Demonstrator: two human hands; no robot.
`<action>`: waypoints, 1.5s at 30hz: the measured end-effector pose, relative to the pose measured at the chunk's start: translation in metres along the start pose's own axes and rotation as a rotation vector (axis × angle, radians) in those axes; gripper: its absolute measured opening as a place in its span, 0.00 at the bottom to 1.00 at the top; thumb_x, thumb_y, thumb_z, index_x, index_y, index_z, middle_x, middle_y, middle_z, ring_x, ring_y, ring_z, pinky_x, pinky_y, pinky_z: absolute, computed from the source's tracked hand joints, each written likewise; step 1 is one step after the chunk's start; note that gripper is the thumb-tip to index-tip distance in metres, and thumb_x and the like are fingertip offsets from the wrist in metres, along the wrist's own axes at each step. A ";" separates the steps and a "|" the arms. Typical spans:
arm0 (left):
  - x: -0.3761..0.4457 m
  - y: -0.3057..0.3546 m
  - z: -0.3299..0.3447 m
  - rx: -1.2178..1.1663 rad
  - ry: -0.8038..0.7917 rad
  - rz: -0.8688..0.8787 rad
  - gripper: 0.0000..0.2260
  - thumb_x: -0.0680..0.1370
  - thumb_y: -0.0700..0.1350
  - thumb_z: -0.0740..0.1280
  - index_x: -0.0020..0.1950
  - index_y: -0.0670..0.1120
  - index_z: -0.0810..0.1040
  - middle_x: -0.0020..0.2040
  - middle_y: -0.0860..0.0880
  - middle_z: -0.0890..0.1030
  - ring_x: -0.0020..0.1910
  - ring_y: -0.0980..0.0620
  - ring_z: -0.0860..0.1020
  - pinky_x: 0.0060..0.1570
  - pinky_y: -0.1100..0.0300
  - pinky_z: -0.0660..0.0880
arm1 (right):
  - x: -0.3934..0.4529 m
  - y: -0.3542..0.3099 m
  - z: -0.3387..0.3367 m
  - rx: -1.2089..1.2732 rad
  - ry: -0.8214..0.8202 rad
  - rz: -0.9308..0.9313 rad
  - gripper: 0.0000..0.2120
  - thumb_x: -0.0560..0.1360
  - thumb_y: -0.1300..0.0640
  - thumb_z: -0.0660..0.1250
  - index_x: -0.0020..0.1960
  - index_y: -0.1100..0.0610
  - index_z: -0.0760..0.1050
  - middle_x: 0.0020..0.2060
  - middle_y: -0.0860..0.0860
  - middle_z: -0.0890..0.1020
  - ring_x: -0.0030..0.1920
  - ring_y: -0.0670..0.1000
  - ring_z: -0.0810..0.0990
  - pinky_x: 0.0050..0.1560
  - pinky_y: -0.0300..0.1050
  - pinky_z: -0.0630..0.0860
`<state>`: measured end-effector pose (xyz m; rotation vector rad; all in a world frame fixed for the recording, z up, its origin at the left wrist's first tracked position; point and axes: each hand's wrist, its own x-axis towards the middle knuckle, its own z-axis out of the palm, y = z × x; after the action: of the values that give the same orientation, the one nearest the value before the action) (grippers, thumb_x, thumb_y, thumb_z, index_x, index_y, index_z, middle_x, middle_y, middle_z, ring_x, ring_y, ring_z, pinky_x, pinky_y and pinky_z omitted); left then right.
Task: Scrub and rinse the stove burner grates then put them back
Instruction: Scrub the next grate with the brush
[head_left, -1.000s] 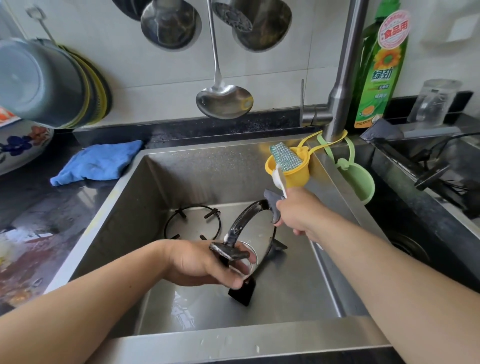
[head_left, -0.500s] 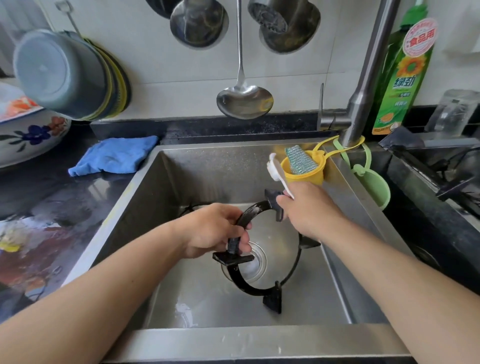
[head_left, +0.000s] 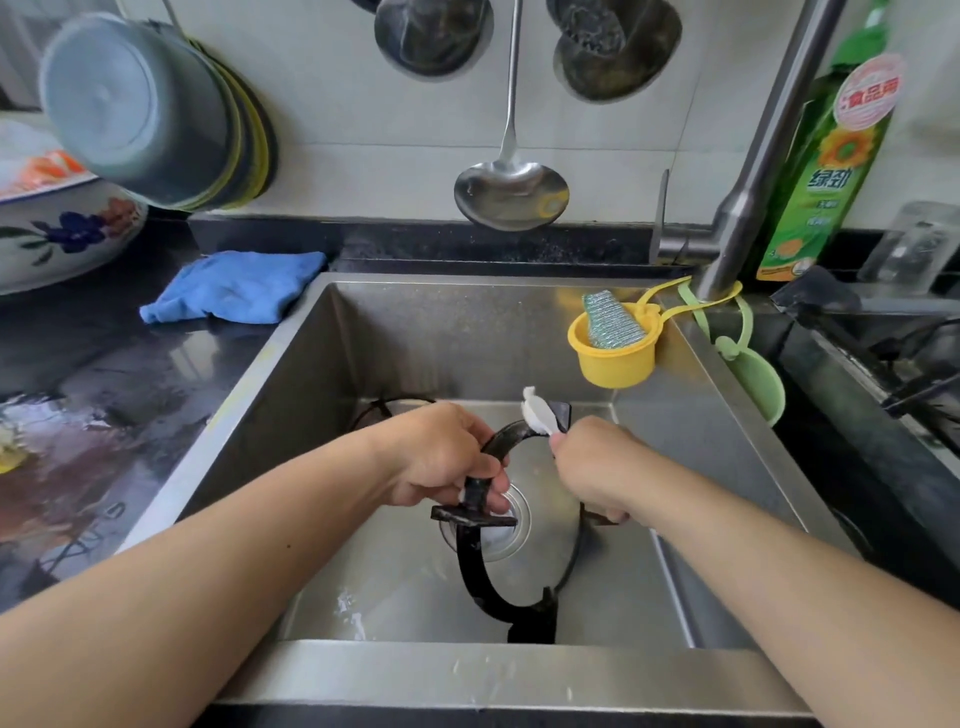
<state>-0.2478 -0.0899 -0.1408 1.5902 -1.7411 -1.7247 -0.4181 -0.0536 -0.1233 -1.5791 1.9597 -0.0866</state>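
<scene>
Scrubbing stage, judged early in the task: at frame centre the left hand curls its fingers round the black burner grate, held tilted above the sink drain, while the right hand grips a white brush against the grate's upper rim. A second grate lies on the sink floor behind the left hand; rinsing and returning both to the stove appear still to be done.

Over the sink, the left hand grips a black grate by its left rim, holding it upright. The right hand holds a white brush against the grate's top. A second grate lies at the sink's back left.
</scene>
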 end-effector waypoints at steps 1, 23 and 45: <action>0.000 -0.001 0.001 0.026 0.009 -0.008 0.08 0.82 0.31 0.60 0.51 0.41 0.76 0.41 0.44 0.84 0.42 0.45 0.85 0.31 0.63 0.71 | 0.000 -0.002 0.006 -0.029 0.015 -0.040 0.12 0.84 0.59 0.55 0.56 0.63 0.74 0.37 0.53 0.72 0.54 0.60 0.81 0.43 0.43 0.74; -0.013 0.016 0.002 -0.046 0.081 0.060 0.07 0.73 0.28 0.68 0.48 0.37 0.79 0.37 0.38 0.83 0.34 0.43 0.84 0.25 0.65 0.71 | -0.001 0.007 -0.006 0.012 0.105 0.249 0.11 0.82 0.56 0.60 0.46 0.61 0.74 0.31 0.57 0.82 0.29 0.57 0.83 0.41 0.48 0.83; -0.020 0.020 0.010 0.037 0.004 0.139 0.06 0.78 0.32 0.69 0.53 0.38 0.76 0.40 0.42 0.86 0.39 0.45 0.87 0.38 0.57 0.77 | 0.016 0.000 -0.019 -0.013 0.031 0.289 0.18 0.82 0.59 0.57 0.70 0.52 0.73 0.30 0.60 0.79 0.22 0.55 0.78 0.35 0.50 0.82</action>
<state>-0.2575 -0.0748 -0.1177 1.4484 -1.8444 -1.6331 -0.4288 -0.0742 -0.1147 -1.2927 2.1942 0.0197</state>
